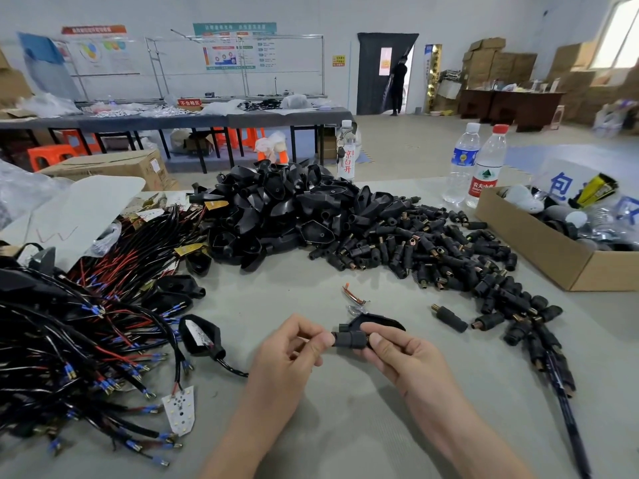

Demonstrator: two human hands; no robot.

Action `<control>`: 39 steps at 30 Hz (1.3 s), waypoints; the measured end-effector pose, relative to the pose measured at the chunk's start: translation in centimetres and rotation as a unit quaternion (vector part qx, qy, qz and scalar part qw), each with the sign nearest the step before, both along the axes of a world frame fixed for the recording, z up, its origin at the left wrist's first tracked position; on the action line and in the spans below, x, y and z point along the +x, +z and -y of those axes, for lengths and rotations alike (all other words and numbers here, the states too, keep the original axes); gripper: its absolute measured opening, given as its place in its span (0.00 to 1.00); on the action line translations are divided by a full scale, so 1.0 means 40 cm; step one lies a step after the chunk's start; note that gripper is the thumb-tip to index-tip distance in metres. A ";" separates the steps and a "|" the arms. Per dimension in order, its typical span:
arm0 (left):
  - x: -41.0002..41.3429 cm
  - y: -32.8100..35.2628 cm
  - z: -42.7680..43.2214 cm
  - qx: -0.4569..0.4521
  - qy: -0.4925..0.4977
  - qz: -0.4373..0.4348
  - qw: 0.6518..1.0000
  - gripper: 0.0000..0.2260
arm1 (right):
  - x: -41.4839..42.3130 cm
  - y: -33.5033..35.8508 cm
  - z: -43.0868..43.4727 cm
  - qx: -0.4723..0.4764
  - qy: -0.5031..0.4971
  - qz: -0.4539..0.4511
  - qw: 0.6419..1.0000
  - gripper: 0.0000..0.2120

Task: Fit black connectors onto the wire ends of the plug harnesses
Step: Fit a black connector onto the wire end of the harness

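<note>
the left hand (294,345) and the right hand (397,349) both pinch the black connector (349,339), probably light and stiff, best held by its body.

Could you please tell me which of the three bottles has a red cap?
The rightmost bottle, red-labelled, beside the cardboard box; the blue-labelled bottle and the leftmost bottle have white caps.
</note>
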State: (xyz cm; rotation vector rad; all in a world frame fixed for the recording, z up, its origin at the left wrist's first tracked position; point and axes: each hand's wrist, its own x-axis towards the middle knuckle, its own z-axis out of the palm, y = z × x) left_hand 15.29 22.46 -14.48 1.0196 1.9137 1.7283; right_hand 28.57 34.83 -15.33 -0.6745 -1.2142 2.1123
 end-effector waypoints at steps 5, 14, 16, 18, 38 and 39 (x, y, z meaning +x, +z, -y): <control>-0.009 0.011 0.007 0.018 -0.028 0.032 0.999 0.03 | 0.000 0.001 -0.004 -0.003 -0.007 -0.001 1.000 0.08; -0.018 -0.005 0.006 -0.006 -0.015 -0.005 1.000 0.09 | -0.005 -0.001 -0.006 -0.060 0.000 -0.034 0.998 0.11; -0.020 -0.005 0.007 0.008 -0.020 0.011 1.000 0.09 | -0.006 0.002 -0.008 -0.078 -0.017 -0.037 0.996 0.08; -0.018 -0.008 0.004 0.013 -0.017 0.019 1.000 0.09 | -0.007 0.004 -0.006 -0.090 -0.026 -0.036 0.995 0.08; 0.000 -0.017 0.009 -0.032 0.026 -0.213 0.976 0.10 | -0.007 0.001 -0.004 -0.104 -0.021 -0.052 0.993 0.12; -0.003 -0.016 0.007 -0.028 0.019 -0.158 0.987 0.11 | -0.006 0.002 -0.005 -0.104 -0.014 -0.054 0.993 0.12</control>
